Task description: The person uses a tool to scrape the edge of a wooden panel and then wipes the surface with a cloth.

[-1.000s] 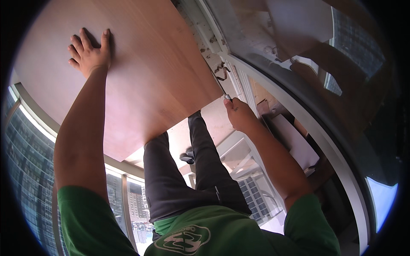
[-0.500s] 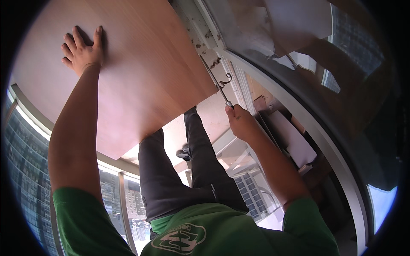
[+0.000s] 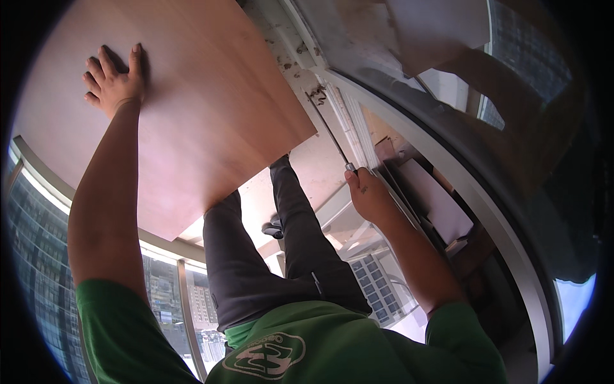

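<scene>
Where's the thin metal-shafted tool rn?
Head view, slightly right of centre: the thin metal-shafted tool is in the right hand, its shaft slanting up-left alongside the wooden panel's right edge, with a visible gap.

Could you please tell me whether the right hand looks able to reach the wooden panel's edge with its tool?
Probably yes: the right hand holds the tool beside the wooden panel, with nothing visible in between, though depth is unclear.

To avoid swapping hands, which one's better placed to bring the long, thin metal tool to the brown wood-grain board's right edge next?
Probably the right hand: it holds the long, thin metal tool right of that edge, while the left hand lies spread on the brown wood-grain board, farther away.
</scene>
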`<state>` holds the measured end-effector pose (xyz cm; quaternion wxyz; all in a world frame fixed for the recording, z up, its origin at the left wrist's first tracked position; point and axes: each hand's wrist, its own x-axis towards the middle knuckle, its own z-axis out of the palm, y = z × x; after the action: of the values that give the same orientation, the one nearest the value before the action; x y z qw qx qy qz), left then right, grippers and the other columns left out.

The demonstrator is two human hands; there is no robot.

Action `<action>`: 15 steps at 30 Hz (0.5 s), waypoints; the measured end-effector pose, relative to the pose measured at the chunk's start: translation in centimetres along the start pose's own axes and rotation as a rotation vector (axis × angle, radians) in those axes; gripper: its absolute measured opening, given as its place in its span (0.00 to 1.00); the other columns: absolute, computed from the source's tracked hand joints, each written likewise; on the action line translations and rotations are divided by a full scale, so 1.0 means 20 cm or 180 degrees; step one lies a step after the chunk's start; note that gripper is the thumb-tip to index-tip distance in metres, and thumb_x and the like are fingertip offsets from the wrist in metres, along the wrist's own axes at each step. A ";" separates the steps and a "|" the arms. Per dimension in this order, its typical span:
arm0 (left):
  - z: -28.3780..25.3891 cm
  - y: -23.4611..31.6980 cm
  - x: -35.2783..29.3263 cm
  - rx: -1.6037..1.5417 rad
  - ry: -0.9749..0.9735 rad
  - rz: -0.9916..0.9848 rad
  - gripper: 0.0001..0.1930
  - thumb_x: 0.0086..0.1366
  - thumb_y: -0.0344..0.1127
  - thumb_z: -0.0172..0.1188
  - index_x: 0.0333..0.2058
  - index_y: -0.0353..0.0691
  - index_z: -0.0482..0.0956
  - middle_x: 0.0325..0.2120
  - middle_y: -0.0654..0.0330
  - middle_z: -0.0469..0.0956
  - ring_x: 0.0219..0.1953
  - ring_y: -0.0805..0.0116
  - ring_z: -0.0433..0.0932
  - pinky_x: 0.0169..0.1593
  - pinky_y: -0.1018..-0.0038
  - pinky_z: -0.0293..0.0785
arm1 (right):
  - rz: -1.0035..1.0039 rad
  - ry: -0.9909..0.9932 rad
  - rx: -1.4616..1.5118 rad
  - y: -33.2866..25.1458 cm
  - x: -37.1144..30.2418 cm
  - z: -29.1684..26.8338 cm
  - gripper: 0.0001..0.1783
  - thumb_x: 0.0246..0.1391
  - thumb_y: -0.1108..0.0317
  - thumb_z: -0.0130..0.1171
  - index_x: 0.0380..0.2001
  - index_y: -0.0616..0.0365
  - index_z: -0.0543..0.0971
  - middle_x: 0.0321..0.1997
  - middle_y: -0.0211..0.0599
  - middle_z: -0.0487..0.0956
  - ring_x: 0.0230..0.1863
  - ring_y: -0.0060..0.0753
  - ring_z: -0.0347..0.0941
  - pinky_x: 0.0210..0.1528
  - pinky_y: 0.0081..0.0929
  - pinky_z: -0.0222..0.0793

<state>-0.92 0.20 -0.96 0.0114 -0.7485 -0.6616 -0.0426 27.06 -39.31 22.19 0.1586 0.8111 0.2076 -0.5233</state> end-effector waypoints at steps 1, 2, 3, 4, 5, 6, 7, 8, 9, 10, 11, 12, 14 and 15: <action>0.00 0.01 0.00 -0.0021 -0.0016 -0.0003 0.50 0.59 0.82 0.37 0.73 0.61 0.48 0.74 0.59 0.44 0.76 0.55 0.38 0.74 0.49 0.33 | -0.0163 0.0079 0.0093 -0.04 -0.04 0.00 0.25 0.70 0.51 0.43 0.33 0.66 0.71 0.28 0.61 0.78 0.34 0.66 0.77 0.39 0.54 0.71; -0.01 0.03 0.01 -0.0042 -0.0030 0.0006 0.50 0.59 0.82 0.37 0.73 0.61 0.48 0.74 0.59 0.44 0.76 0.55 0.38 0.74 0.49 0.33 | -0.0175 0.0125 0.0095 -0.06 -0.02 0.03 0.25 0.70 0.51 0.44 0.33 0.67 0.71 0.28 0.61 0.79 0.34 0.66 0.77 0.39 0.54 0.72; -0.02 0.03 0.01 -0.0059 -0.0046 0.0013 0.50 0.59 0.82 0.37 0.73 0.61 0.48 0.74 0.59 0.44 0.76 0.55 0.38 0.74 0.49 0.33 | -0.0189 0.0167 0.0095 -0.07 0.03 0.08 0.25 0.69 0.52 0.44 0.33 0.67 0.71 0.28 0.61 0.79 0.35 0.66 0.77 0.39 0.54 0.72; -0.02 0.03 0.01 -0.0062 -0.0038 0.0019 0.50 0.58 0.82 0.37 0.73 0.61 0.48 0.74 0.59 0.44 0.76 0.55 0.38 0.74 0.49 0.33 | -0.0206 0.0207 0.0095 -0.07 0.08 0.13 0.24 0.69 0.52 0.44 0.34 0.67 0.71 0.28 0.61 0.79 0.35 0.66 0.77 0.39 0.54 0.72; -0.02 0.04 0.01 -0.0079 -0.0024 0.0036 0.50 0.58 0.82 0.37 0.73 0.61 0.48 0.74 0.59 0.44 0.76 0.55 0.38 0.74 0.49 0.33 | -0.0195 0.0265 0.0127 -0.03 0.17 0.20 0.24 0.69 0.53 0.44 0.34 0.68 0.72 0.29 0.62 0.79 0.36 0.67 0.77 0.39 0.53 0.72; -0.01 0.05 0.02 -0.0098 -0.0005 0.0043 0.50 0.58 0.82 0.37 0.73 0.61 0.48 0.74 0.59 0.44 0.76 0.55 0.39 0.74 0.49 0.33 | -0.0145 0.0302 0.0023 0.05 0.27 0.26 0.25 0.69 0.52 0.43 0.36 0.68 0.73 0.31 0.64 0.79 0.37 0.66 0.77 0.42 0.53 0.72; -0.01 0.05 0.01 -0.0072 -0.0014 0.0036 0.50 0.58 0.82 0.38 0.73 0.61 0.48 0.74 0.59 0.44 0.76 0.55 0.39 0.74 0.49 0.33 | 0.0024 0.0113 0.0055 0.09 0.30 0.25 0.25 0.69 0.52 0.43 0.37 0.68 0.73 0.32 0.64 0.79 0.38 0.66 0.78 0.43 0.53 0.72; 0.00 0.05 0.02 -0.0055 -0.0018 0.0039 0.50 0.58 0.82 0.38 0.73 0.61 0.48 0.74 0.60 0.44 0.76 0.55 0.39 0.74 0.49 0.33 | 0.0199 -0.0067 0.0098 0.12 0.32 0.24 0.25 0.70 0.51 0.42 0.37 0.67 0.73 0.33 0.64 0.79 0.39 0.65 0.78 0.44 0.54 0.72; 0.00 0.04 0.00 -0.0002 -0.0037 0.0023 0.50 0.58 0.82 0.38 0.73 0.60 0.48 0.74 0.60 0.44 0.76 0.55 0.39 0.74 0.49 0.33 | 0.0221 -0.0061 0.0200 0.10 0.29 0.21 0.26 0.70 0.51 0.42 0.37 0.67 0.73 0.33 0.64 0.79 0.39 0.65 0.78 0.44 0.54 0.72; 0.00 0.03 0.00 -0.0005 -0.0038 0.0022 0.50 0.58 0.82 0.38 0.73 0.60 0.48 0.74 0.60 0.44 0.76 0.55 0.39 0.74 0.49 0.33 | 0.0246 -0.0054 0.0303 0.09 0.24 0.17 0.26 0.70 0.51 0.42 0.37 0.67 0.73 0.33 0.64 0.79 0.40 0.65 0.78 0.45 0.54 0.71; -0.01 0.03 0.00 -0.0002 -0.0045 0.0019 0.50 0.58 0.82 0.38 0.73 0.60 0.48 0.74 0.60 0.44 0.76 0.55 0.39 0.74 0.49 0.33 | 0.0237 -0.0082 0.0307 0.05 0.18 0.13 0.26 0.70 0.51 0.42 0.37 0.67 0.73 0.33 0.64 0.79 0.40 0.65 0.78 0.45 0.54 0.71; -0.02 0.02 0.00 -0.0006 -0.0046 0.0017 0.50 0.58 0.82 0.38 0.73 0.60 0.48 0.74 0.59 0.44 0.76 0.55 0.39 0.74 0.49 0.33 | 0.0225 -0.0109 0.0307 0.01 0.13 0.08 0.26 0.70 0.51 0.42 0.38 0.67 0.73 0.33 0.63 0.79 0.40 0.65 0.77 0.45 0.54 0.71; -0.02 0.01 0.00 0.0034 0.0013 0.0018 0.49 0.59 0.82 0.38 0.72 0.60 0.49 0.74 0.60 0.45 0.76 0.55 0.40 0.74 0.50 0.34 | 0.0127 -0.0187 0.0132 -0.11 0.05 0.01 0.26 0.70 0.50 0.41 0.38 0.68 0.73 0.33 0.63 0.79 0.39 0.66 0.77 0.44 0.54 0.72; -0.02 0.03 0.01 0.0030 0.0042 0.0038 0.49 0.59 0.82 0.38 0.72 0.60 0.49 0.74 0.60 0.45 0.76 0.55 0.40 0.74 0.50 0.34 | 0.0011 -0.0107 0.0051 -0.09 0.09 0.07 0.27 0.70 0.49 0.40 0.38 0.68 0.73 0.31 0.61 0.80 0.36 0.64 0.78 0.42 0.52 0.73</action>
<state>-0.40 0.25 -0.57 0.0196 -0.7521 -0.6572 -0.0443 25.74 -38.08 19.85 0.1565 0.8038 0.1994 -0.5382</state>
